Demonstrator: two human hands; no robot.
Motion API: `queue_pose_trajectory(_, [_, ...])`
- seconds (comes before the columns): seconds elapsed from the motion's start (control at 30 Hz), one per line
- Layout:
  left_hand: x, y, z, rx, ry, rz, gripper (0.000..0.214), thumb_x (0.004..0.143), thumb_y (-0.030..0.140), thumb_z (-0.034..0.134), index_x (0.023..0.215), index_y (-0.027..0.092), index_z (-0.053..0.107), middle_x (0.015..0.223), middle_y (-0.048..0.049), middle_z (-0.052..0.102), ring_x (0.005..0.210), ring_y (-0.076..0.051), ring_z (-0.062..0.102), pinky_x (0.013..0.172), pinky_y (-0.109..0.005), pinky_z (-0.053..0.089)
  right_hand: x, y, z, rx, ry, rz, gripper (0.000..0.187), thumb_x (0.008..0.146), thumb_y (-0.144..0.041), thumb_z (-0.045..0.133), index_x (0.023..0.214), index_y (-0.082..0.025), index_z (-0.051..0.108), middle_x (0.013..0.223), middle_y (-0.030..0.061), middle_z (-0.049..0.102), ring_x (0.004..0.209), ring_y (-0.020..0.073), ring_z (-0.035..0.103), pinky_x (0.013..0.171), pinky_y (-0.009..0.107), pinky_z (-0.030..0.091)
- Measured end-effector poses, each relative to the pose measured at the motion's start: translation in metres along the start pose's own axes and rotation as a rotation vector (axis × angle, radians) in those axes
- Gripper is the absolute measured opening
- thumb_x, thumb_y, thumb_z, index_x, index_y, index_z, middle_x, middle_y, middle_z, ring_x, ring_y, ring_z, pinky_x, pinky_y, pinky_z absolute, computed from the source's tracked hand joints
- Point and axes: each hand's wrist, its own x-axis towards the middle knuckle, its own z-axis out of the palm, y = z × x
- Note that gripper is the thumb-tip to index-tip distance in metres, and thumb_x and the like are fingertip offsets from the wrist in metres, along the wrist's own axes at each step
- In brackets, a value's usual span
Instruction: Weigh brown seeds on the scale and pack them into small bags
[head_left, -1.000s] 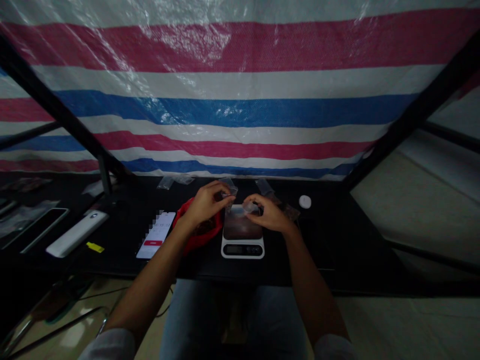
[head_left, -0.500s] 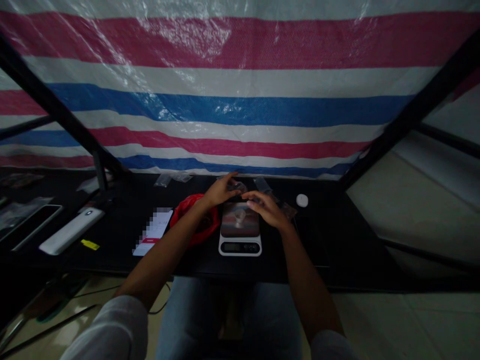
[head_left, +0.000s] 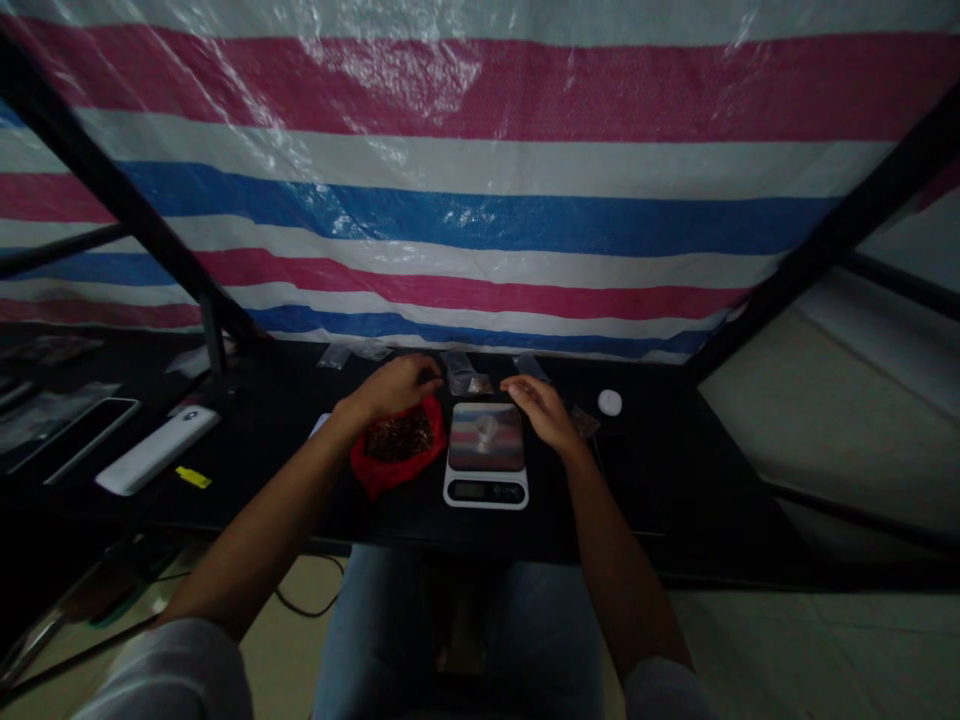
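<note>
Just behind and above the red plastic bag (head_left: 369, 474) hovers my left hand (head_left: 401, 385), fingers loosely bent and holding nothing I can see. The bag is rolled open and filled with small brownish pieces (head_left: 401, 436). My right hand (head_left: 536, 402) is by the back right corner of a white digital scale (head_left: 486, 490), fingers stretched out. A small clear cup-like item (head_left: 486, 430) sits on the scale's metal plate. Behind the scale, between my hands, lies a small clear bag (head_left: 480, 384) with brownish bits in it.
Clear plastic bags (head_left: 531, 368) lie along the back edge. A round white case (head_left: 610, 402) is at the right. To the left are a white power bank (head_left: 159, 450), a yellow piece (head_left: 193, 477) and a dark phone (head_left: 94, 437). A striped sheet (head_left: 480, 220) hangs behind the table.
My left hand has moved left, away from the small bag behind the scale, to over the red bag. The right hand has drawn slightly right. The small bag now lies on the table.
</note>
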Motion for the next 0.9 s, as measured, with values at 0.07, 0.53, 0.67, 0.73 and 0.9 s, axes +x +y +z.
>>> queue_pose_trajectory(0.07, [-0.017, -0.005, -0.007, -0.016, -0.207, -0.034, 0.029, 0.094, 0.028, 0.051, 0.105, 0.016, 0.076, 0.101, -0.0089, 0.079, 0.089, -0.024, 0.073, 0.079, -0.03, 0.054, 0.001, 0.002, 0.002, -0.001, 0.02, 0.004, 0.038, 0.09, -0.055, 0.061, 0.099, -0.021, 0.072, 0.105, 0.0089, 0.075, 0.103, 0.0261, 0.068, 0.092, 0.038, 0.049])
queue_pose_trajectory(0.53, [-0.044, 0.006, 0.037, 0.074, -0.295, -0.001, 0.041, 0.083, 0.028, 0.072, 0.122, 0.018, 0.071, 0.127, -0.0128, 0.069, 0.11, -0.028, 0.069, 0.096, -0.034, 0.052, 0.0, 0.005, 0.007, -0.106, 0.035, 0.003, 0.037, 0.09, -0.055, 0.06, 0.096, -0.021, 0.073, 0.099, 0.0085, 0.077, 0.093, 0.0252, 0.069, 0.08, 0.036, 0.049])
queue_pose_trajectory(0.67, [-0.043, 0.005, 0.034, -0.001, -0.334, 0.013, 0.022, 0.085, 0.017, 0.067, 0.104, 0.018, 0.076, 0.107, -0.0068, 0.078, 0.098, -0.022, 0.073, 0.084, -0.026, 0.053, 0.0, 0.005, 0.006, -0.118, 0.036, 0.002, 0.039, 0.09, -0.056, 0.06, 0.096, -0.02, 0.073, 0.1, 0.0088, 0.077, 0.093, 0.0253, 0.069, 0.081, 0.037, 0.049])
queue_pose_trajectory(0.73, [-0.042, 0.003, 0.031, -0.001, -0.334, 0.022, 0.02, 0.086, 0.016, 0.065, 0.101, 0.019, 0.078, 0.104, -0.0063, 0.079, 0.097, -0.021, 0.074, 0.083, -0.026, 0.052, 0.001, 0.006, 0.005, -0.114, 0.04, 0.012, 0.04, 0.09, -0.057, 0.06, 0.095, -0.02, 0.073, 0.099, 0.009, 0.077, 0.092, 0.0251, 0.069, 0.081, 0.037, 0.049])
queue_pose_trajectory(0.9, [-0.044, 0.0, 0.02, 0.011, -0.341, 0.01, 0.028, 0.085, 0.013, 0.064, 0.108, 0.02, 0.079, 0.11, -0.0092, 0.08, 0.104, -0.025, 0.074, 0.089, -0.029, 0.052, 0.002, 0.007, 0.004, -0.102, 0.052, 0.026, 0.042, 0.089, -0.06, 0.059, 0.094, -0.02, 0.073, 0.096, 0.009, 0.076, 0.091, 0.0251, 0.069, 0.08, 0.037, 0.05])
